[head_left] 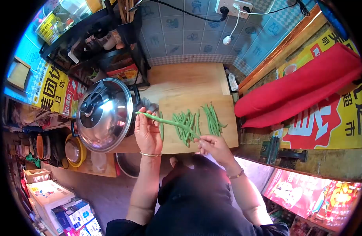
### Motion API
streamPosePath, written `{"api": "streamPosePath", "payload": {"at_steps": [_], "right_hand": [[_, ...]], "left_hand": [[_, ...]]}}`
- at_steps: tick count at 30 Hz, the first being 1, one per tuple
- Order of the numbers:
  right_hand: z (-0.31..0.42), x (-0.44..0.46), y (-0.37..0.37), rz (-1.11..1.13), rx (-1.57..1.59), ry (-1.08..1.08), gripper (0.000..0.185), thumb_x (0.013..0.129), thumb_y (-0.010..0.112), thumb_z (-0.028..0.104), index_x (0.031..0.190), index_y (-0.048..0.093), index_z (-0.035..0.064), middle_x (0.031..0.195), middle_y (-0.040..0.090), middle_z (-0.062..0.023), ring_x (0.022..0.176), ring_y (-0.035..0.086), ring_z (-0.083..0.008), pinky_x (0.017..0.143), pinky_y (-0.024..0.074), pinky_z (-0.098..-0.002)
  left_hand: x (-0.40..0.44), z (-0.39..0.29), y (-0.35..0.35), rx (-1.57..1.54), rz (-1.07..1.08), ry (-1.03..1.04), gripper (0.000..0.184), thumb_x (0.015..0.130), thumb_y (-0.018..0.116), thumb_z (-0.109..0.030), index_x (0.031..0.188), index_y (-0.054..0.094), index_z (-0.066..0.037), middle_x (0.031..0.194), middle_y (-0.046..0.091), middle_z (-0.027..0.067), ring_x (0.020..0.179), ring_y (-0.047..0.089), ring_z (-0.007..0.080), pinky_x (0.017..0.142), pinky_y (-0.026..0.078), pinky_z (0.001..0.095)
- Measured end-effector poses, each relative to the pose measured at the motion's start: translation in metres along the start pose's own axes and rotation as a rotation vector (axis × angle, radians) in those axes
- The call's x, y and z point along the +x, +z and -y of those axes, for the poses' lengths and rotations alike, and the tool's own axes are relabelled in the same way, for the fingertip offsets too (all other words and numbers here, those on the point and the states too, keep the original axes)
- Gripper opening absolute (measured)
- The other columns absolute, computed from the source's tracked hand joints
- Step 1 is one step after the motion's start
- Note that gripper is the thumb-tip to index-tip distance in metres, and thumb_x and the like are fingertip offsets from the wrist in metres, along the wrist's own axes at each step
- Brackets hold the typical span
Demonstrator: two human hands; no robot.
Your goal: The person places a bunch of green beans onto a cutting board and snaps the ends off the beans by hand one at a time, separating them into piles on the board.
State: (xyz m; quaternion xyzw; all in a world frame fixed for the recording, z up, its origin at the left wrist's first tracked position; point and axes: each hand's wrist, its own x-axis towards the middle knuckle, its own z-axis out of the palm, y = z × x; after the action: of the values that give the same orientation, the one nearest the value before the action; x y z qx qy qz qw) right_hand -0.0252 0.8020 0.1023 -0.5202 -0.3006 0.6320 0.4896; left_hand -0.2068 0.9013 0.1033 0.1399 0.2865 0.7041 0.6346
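Note:
A long green bean (169,122) is stretched slantwise between my two hands, above the wooden cutting board (171,146). My left hand (146,131) pinches its upper left end, and my right hand (214,148) pinches the lower right end. Beneath the bean lies a pile of green beans (183,135) on the board. A second bunch of beans (213,121) lies to the right of that pile. One more bean lies upright beside my left hand, partly hidden by the fingers.
A large lidded steel pot (104,118) stands left of the board. Behind it is a black shelf rack (110,51) with bottles and packets. At right, a red cloth (299,88) lies over yellow printed sheeting. A power strip (233,7) hangs on the tiled wall.

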Motion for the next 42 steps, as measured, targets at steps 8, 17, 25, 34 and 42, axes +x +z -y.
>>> {"api": "streamPosePath", "payload": {"at_steps": [8, 17, 25, 34, 42], "right_hand": [[-0.001, 0.002, 0.001, -0.043, -0.665, -0.271, 0.009, 0.077, 0.057, 0.004, 0.082, 0.061, -0.0025, 0.064, 0.052, -0.0047, 0.054, 0.051, -0.0097, 0.051, 0.0434, -0.0229], [-0.005, -0.002, 0.012, -0.206, -0.838, -0.586, 0.005, 0.068, 0.058, 0.002, 0.072, 0.059, -0.0007, 0.063, 0.052, -0.0109, 0.054, 0.053, -0.021, 0.05, 0.0412, -0.0291], [-0.039, -0.003, -0.014, -0.28, -0.578, -0.327, 0.006, 0.075, 0.057, 0.003, 0.075, 0.059, -0.0021, 0.065, 0.055, -0.0069, 0.057, 0.052, -0.0106, 0.052, 0.0406, -0.0243], [-0.1, -0.022, -0.089, -0.37, -0.483, 0.029, 0.013, 0.077, 0.051, 0.002, 0.085, 0.061, -0.002, 0.067, 0.06, -0.006, 0.058, 0.054, -0.0089, 0.053, 0.0426, -0.0233], [-0.173, -0.028, -0.128, -0.502, -0.394, 0.28, 0.017, 0.079, 0.05, 0.005, 0.09, 0.062, 0.0009, 0.067, 0.057, -0.0036, 0.054, 0.048, -0.0061, 0.048, 0.0388, -0.0198]], "left_hand": [[-0.023, -0.009, -0.003, 1.574, 0.368, 0.999, 0.033, 0.077, 0.056, -0.005, 0.11, 0.053, -0.004, 0.104, 0.054, 0.0079, 0.104, 0.048, 0.0222, 0.093, 0.034, 0.0393], [-0.048, 0.035, -0.022, 1.344, 0.953, 0.598, 0.024, 0.065, 0.065, -0.004, 0.088, 0.061, -0.006, 0.083, 0.057, 0.0042, 0.076, 0.053, 0.0217, 0.065, 0.043, 0.0319], [-0.031, 0.029, -0.03, 0.622, 0.212, -0.054, 0.006, 0.08, 0.058, -0.003, 0.083, 0.061, 0.002, 0.082, 0.058, 0.0072, 0.072, 0.053, 0.013, 0.065, 0.044, 0.0245], [0.01, 0.002, -0.053, 0.167, 0.125, -0.215, 0.015, 0.085, 0.054, -0.01, 0.095, 0.057, 0.001, 0.085, 0.059, 0.0058, 0.075, 0.055, 0.0111, 0.065, 0.045, 0.0217], [0.012, 0.027, -0.086, 0.446, 0.153, -0.358, 0.01, 0.084, 0.053, -0.005, 0.091, 0.055, 0.002, 0.079, 0.058, 0.0068, 0.074, 0.056, 0.0168, 0.066, 0.046, 0.0276]]}}
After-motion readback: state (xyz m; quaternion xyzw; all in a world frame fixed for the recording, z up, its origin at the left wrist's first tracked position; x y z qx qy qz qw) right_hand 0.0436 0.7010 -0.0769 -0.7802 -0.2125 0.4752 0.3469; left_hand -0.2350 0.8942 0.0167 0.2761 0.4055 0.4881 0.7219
